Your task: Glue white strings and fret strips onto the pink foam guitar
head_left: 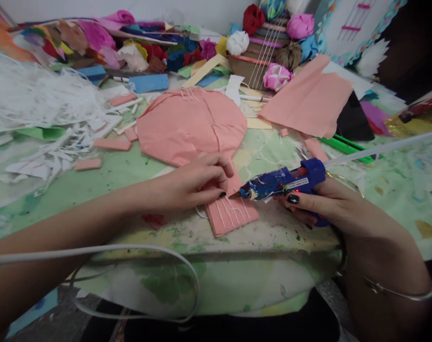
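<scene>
At the near edge of the table [237, 280], a white cable [137, 249] lies in a loop, just in front of the small pink card [232, 216]. This card carries several thin white strands in a row. The left hand [192, 183] rests on the far edge of the card, with its fingers curled, pinching and pressing the pink paper down there. To the right of the card, the right hand [330, 204] is closed around a blue hot glue gun [283, 181]. The nozzle of the gun touches or nearly touches the card's far right corner, just beside the left fingertips.

I judge that glue is being laid at this corner. To do it well, the nozzle should go low and slowly and leave only a thin line. The left fingertips should hold the paper flat but a little apart from the hot tip.

Behind the card lies a big round pink paper piece [187, 123], and further to the right there is a loose pink sheet [308, 102]. Far to the left of the card is a heap of white paper shreds [34, 99]. At the very back stand paper flowers [276, 76].
</scene>
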The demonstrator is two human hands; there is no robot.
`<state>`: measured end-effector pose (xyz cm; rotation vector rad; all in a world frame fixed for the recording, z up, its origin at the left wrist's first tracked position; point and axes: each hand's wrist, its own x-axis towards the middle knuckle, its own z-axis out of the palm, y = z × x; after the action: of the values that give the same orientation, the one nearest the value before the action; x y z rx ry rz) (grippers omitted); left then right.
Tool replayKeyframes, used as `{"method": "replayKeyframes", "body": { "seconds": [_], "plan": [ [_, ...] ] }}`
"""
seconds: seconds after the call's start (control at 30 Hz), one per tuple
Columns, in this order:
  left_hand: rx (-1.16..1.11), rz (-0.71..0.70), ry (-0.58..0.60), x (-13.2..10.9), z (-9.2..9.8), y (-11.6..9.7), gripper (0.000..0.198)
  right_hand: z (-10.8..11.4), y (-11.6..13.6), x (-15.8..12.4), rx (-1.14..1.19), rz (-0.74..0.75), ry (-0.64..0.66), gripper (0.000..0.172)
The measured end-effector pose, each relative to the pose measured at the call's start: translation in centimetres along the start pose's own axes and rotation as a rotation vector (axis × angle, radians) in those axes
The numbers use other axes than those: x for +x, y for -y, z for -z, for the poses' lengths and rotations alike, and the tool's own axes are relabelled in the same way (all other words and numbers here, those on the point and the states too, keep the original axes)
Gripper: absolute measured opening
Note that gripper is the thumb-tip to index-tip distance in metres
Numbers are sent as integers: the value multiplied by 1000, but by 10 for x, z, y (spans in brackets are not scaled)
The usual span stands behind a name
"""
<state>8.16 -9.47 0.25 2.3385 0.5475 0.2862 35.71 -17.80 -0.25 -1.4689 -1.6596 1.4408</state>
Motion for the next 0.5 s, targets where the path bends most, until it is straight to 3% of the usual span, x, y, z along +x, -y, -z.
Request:
{"method": "replayKeyframes", "body": {
  "seconds": [0.5],
  "plan": [
    [22,18,22,2,0,-4,10,3,-3,-5,-6,-41,3,38]
  ]
}}
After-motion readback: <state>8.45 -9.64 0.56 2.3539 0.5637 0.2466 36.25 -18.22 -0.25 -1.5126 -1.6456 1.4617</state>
